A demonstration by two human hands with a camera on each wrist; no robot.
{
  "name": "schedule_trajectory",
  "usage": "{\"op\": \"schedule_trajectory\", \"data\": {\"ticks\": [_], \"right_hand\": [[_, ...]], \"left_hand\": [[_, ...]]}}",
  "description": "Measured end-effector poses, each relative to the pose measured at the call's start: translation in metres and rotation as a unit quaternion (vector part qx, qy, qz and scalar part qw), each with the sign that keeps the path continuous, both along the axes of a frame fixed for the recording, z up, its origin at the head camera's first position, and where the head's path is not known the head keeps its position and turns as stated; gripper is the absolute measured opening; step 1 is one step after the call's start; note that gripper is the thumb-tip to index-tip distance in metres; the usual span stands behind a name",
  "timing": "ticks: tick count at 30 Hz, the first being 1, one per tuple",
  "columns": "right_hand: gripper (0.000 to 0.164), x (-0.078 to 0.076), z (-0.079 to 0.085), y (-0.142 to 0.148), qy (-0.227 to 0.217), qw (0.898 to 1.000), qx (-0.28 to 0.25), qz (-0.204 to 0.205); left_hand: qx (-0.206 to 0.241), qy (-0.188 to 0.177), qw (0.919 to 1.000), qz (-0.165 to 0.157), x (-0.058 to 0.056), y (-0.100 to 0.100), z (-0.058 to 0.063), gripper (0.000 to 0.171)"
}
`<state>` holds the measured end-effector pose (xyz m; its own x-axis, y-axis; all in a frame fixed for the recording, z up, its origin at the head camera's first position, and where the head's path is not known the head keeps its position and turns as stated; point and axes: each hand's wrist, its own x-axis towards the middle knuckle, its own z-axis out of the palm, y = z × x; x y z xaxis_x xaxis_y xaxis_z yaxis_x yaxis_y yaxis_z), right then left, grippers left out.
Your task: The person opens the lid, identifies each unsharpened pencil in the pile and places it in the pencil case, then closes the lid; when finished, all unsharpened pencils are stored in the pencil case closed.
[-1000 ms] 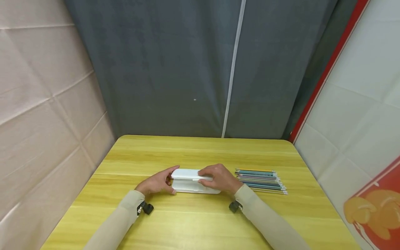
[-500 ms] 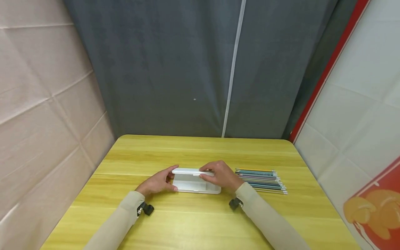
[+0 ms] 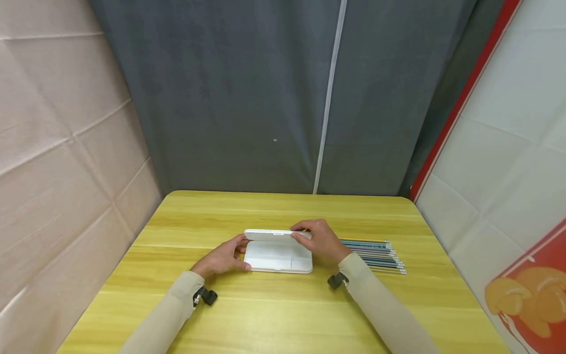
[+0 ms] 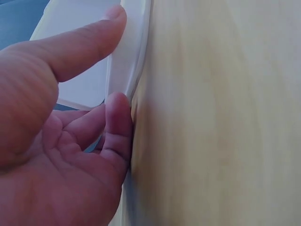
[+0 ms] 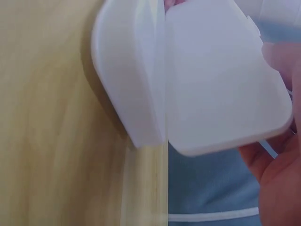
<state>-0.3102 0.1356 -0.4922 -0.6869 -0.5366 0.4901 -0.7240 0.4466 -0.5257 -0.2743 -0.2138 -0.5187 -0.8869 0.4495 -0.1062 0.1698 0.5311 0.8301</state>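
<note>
A white pencil case (image 3: 267, 257) lies on the table with its hinged lid (image 3: 269, 235) raised at the back. Its tray shows bare inside, with a small divider toward the right. My left hand (image 3: 223, 257) grips the case's left end; in the left wrist view the thumb lies along the case and the fingers bend at its end. At the lid's right part, my right hand (image 3: 322, 241) pinches the free edge between thumb and fingers. The right wrist view shows the lid's inner face (image 5: 221, 75) standing up from the tray (image 5: 124, 70).
A row of several pencils (image 3: 376, 255) lies side by side on the wood-look table (image 3: 274, 314), right of the case and partly behind my right hand. A grey curtain (image 3: 230, 98) hangs beyond the far edge, with pale cloth walls on both sides.
My right hand has moved up and back, swinging the lid from low over the tray to upright. The tray's inside shows much more. The left hand has stayed at the case's left end.
</note>
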Motion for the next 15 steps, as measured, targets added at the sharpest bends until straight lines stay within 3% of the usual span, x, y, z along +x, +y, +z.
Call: {"op": "schedule_trajectory", "data": {"ticks": [6,15], "right_hand": [[0.012,-0.009,-0.001,0.011,0.01,0.999,-0.041,-0.011],[0.011,-0.015,-0.003,0.022,-0.063,0.993,-0.102,-0.011]], "left_hand": [[0.016,-0.006,0.9999,0.002,0.0,0.0,-0.001,0.094],[0.018,0.003,0.9998,-0.003,0.004,0.0,0.002,0.084]]}}
